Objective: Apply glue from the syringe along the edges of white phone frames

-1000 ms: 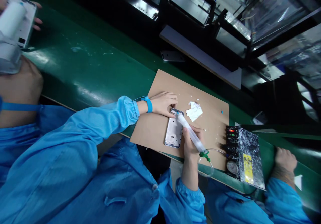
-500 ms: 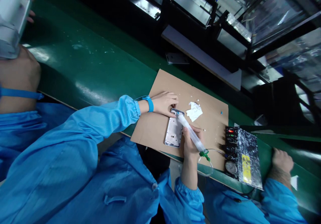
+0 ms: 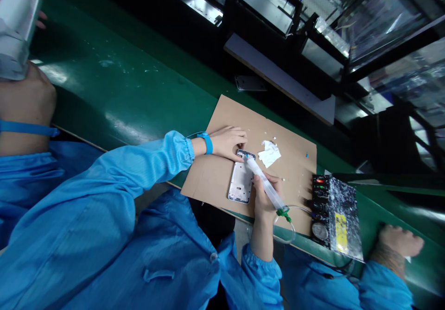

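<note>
A phone frame, pale and flat with a dark rim, lies on a cardboard sheet. My left hand, with a blue wrist strap, rests on the cardboard. Its thumb and curled fingers hold the frame's upper left corner. In my right hand is a clear dispensing syringe, slanted toward the frame. The syringe's tip meets the frame's upper end; whether it touches is too small to tell. A green cap with a thin tube sits at its back end. Crumpled white tissue lies beside the frame.
Right of the cardboard stands a speckled control box with a gauge. Another person's hand rests beyond it. At far left a co-worker's hand is near a tilted phone part. Another phone panel lies below the shelf.
The phone panel below the shelf has shifted slightly right. The person's hand beyond the box has moved right and nearer. My hands, the syringe and the phone frame look nearly unchanged.
</note>
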Demonstrator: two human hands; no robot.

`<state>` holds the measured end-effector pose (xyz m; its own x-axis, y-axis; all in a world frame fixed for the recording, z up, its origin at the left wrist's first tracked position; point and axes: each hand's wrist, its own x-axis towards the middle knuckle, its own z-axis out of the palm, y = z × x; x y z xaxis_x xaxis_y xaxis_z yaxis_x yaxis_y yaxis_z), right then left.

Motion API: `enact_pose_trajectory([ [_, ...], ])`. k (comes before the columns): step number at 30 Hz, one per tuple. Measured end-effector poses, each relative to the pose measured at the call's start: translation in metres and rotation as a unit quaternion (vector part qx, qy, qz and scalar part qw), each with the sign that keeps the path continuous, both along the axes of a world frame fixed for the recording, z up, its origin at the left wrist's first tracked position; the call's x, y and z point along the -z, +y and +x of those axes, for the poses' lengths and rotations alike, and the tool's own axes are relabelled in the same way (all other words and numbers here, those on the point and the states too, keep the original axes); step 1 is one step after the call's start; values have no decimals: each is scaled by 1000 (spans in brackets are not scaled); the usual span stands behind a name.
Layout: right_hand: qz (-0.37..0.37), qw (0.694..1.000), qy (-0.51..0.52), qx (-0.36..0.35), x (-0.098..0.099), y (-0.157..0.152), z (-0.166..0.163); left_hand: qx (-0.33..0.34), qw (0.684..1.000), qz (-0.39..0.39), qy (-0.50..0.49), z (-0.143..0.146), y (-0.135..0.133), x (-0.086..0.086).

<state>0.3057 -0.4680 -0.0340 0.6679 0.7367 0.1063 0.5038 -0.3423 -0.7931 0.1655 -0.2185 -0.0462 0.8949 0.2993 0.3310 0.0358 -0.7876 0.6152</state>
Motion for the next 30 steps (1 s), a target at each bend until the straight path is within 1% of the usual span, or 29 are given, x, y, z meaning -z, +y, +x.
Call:
enact_pose_trajectory([
  [3,40,998,33,34,2,2,-1,-1,1000,3,3,1,0,0],
  [7,72,994,68,55,1,5,-4,1,1000,-1,-2,1,0,1],
  [14,74,993,71,59,0,7,-4,0,1000,-8,0,1,1,3],
  [20,62,994,63,60,-1,7,-4,0,1000,-6,1,1,0,2],
  [26,82,992,75,60,5,5,-1,-2,1000,-9,5,0,-1,0],
  [30,78,993,67,60,10,4,1,-2,1000,-9,0,1,-1,0],
])
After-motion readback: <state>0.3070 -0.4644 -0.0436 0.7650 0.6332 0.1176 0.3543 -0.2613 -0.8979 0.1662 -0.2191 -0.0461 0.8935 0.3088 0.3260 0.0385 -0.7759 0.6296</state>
